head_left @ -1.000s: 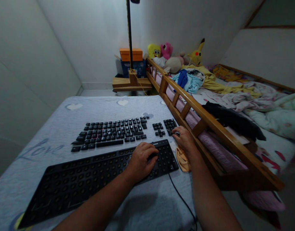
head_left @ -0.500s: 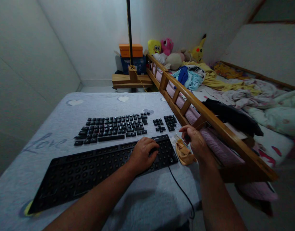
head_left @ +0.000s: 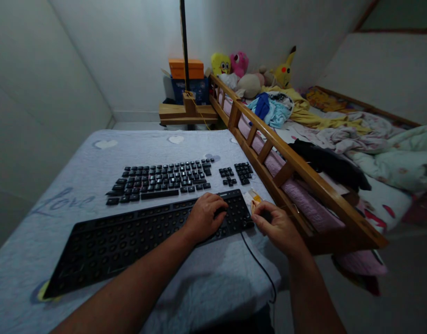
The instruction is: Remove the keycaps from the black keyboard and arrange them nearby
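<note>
A black keyboard (head_left: 130,236) without its keycaps lies slantwise on the pale blue bedcover, with a cable (head_left: 257,263) trailing from its near right side. My left hand (head_left: 207,214) rests over its right part, fingers curled; what they may hold is hidden. Beside the keyboard's right end, my right hand (head_left: 274,223) is closed in a pinch on an orange-tan cloth (head_left: 255,204), mostly covered by that hand. A thin bent wire (head_left: 294,208) sticks out behind the right hand. Loose black keycaps (head_left: 164,180) sit beyond the keyboard, laid out in keyboard order.
A wooden bed rail (head_left: 279,144) runs along the right side, close to my right hand. Past it is a bed with rumpled bedding (head_left: 366,132), clothes and plush toys (head_left: 220,64). At the back stand an orange box (head_left: 186,68) and a black pole (head_left: 184,41) on a wooden base.
My right hand has come down and slightly left onto the cloth, its fingers now pinched. The wire has moved with it. My left hand stays on the keyboard, and the view has shifted slightly.
</note>
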The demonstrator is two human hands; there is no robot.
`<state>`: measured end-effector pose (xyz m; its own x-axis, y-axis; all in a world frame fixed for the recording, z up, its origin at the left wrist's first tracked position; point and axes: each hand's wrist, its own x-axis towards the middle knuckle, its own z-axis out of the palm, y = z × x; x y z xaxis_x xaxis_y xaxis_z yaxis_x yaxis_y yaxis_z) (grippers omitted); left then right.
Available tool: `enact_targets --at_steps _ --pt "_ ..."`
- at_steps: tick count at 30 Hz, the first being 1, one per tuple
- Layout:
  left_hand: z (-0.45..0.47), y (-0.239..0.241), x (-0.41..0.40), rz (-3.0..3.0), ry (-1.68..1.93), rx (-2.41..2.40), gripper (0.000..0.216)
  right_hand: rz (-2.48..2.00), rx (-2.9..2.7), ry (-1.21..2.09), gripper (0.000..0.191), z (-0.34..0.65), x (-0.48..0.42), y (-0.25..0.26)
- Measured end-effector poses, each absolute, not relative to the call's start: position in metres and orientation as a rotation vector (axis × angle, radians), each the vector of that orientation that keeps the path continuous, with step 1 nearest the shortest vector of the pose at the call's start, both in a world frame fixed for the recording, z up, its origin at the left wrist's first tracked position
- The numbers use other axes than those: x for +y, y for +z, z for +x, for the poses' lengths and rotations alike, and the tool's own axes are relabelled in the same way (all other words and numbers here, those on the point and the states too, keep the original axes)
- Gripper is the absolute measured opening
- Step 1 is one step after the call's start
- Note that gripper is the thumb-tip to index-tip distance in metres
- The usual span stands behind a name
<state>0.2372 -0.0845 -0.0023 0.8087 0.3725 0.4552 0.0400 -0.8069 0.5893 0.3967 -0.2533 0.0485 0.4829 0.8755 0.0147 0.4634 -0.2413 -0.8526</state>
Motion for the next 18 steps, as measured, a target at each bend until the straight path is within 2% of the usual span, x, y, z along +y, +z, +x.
enact_targets --at_steps 12,18 --pt "0.238 -0.004 -0.084 2.441 0.748 0.313 0.014 -1.932 -1.346 0.255 0.010 0.375 -0.262 0.032" --pt "0.238 -0.005 -0.084 2.452 0.738 0.315 0.014 -1.944 -1.309 0.316 0.012 0.380 -0.264 0.035"
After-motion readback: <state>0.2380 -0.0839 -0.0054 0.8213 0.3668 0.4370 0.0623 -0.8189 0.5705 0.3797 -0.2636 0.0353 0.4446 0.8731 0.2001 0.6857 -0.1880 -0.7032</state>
